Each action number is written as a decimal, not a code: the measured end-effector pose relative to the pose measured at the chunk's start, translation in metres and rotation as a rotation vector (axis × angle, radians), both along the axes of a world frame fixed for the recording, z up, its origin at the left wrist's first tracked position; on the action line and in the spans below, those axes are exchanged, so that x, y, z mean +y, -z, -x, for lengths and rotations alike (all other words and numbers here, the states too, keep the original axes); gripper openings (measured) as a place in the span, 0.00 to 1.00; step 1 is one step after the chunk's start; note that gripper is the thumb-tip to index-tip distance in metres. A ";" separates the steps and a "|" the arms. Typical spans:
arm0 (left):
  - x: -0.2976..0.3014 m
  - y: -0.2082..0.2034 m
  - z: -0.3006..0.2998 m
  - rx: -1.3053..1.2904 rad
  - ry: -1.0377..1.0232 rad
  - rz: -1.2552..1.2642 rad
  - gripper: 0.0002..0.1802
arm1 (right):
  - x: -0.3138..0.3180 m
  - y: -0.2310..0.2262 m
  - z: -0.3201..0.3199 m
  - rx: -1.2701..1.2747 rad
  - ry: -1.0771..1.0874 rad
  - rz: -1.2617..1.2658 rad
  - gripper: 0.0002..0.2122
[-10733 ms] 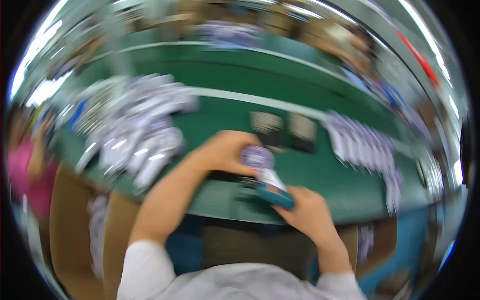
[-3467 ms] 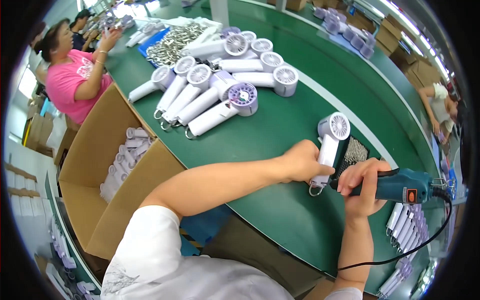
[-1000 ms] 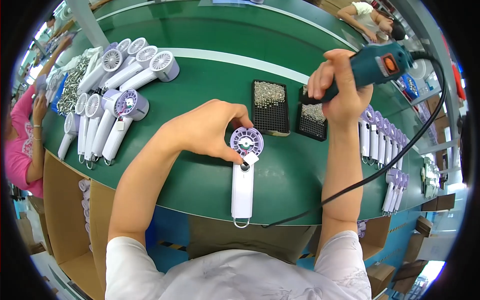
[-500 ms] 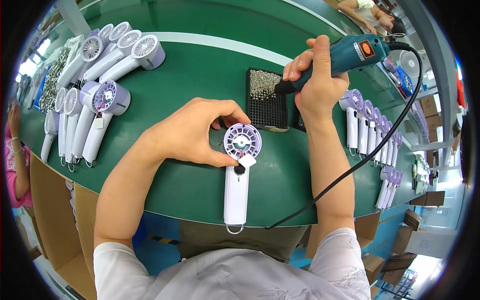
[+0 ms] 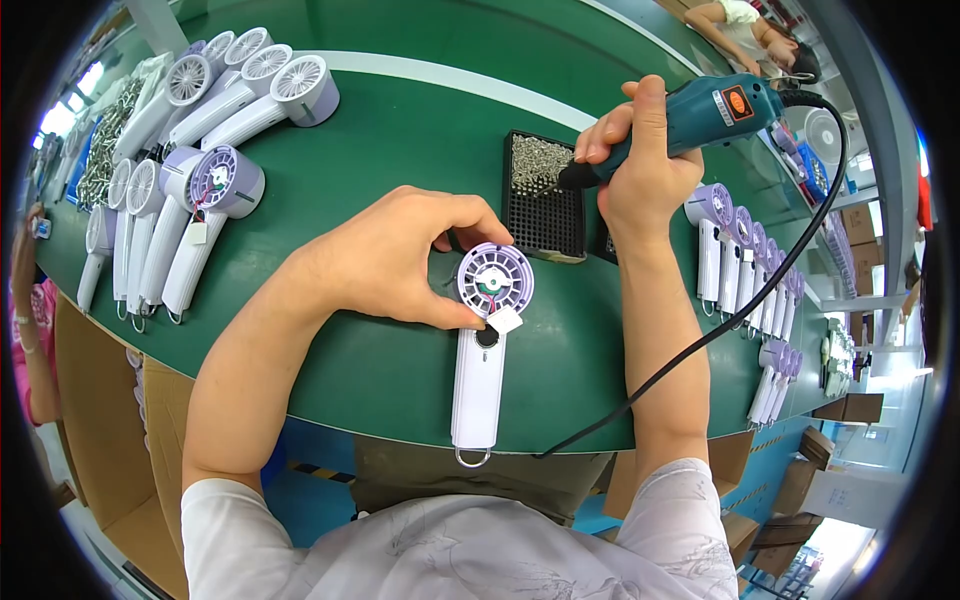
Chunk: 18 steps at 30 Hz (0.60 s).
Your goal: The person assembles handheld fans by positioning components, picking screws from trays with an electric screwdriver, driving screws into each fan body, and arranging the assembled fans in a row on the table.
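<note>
My left hand (image 5: 400, 262) grips the round head of a handheld fan (image 5: 479, 388), thumb and fingers on either side of the lilac ring. The fan lies on the green table with its white handle toward me. Its head is uncovered, showing a hub, wires and a small white tag. In my right hand (image 5: 650, 175) is a teal electric screwdriver (image 5: 715, 112), held with its black nose pointing left. The tip is over a black screw tray (image 5: 545, 222), whose far part is heaped with small silver screws (image 5: 540, 165).
Several fans (image 5: 228, 182) lie grouped at the left, beside a pile of metal loops (image 5: 112, 135). More fans (image 5: 712, 255) stand in rows at the right. The screwdriver's black cable (image 5: 735, 320) hangs across my right forearm. Another person (image 5: 750, 38) sits at the far right.
The view has shifted slightly, so most things sit a little to the right. Both hands keep their grips, and the screwdriver's tip stays over the screw tray.
</note>
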<state>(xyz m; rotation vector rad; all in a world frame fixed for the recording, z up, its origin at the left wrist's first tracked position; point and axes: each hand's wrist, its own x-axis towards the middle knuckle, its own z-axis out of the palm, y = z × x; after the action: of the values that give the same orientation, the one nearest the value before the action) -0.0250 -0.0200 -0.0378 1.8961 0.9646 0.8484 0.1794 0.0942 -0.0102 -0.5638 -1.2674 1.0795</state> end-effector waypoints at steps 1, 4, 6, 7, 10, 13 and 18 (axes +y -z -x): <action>0.000 0.000 0.000 0.000 -0.001 0.004 0.32 | 0.000 0.000 0.000 0.026 -0.005 0.006 0.13; 0.000 -0.001 -0.001 0.001 -0.005 -0.001 0.32 | -0.001 0.001 0.002 -0.049 -0.020 -0.057 0.12; 0.000 -0.001 -0.002 -0.003 -0.001 -0.004 0.32 | -0.004 0.000 0.005 -0.127 -0.008 -0.079 0.11; 0.000 -0.001 -0.004 -0.007 0.002 -0.006 0.32 | -0.006 -0.001 0.007 -0.204 0.002 -0.099 0.10; -0.001 0.004 -0.004 -0.013 -0.001 -0.004 0.33 | -0.013 -0.002 0.014 -0.216 0.009 -0.111 0.09; 0.000 0.004 -0.005 -0.006 0.002 -0.025 0.33 | -0.015 -0.004 0.011 -0.214 0.027 -0.117 0.09; -0.001 0.004 -0.005 0.001 -0.001 -0.040 0.34 | -0.012 -0.001 0.005 -0.148 0.015 -0.089 0.09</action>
<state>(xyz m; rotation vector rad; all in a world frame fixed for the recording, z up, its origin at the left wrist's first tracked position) -0.0199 -0.0207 -0.0416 1.9305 0.9559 0.8729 0.1739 0.0822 -0.0091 -0.5931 -1.4304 0.9781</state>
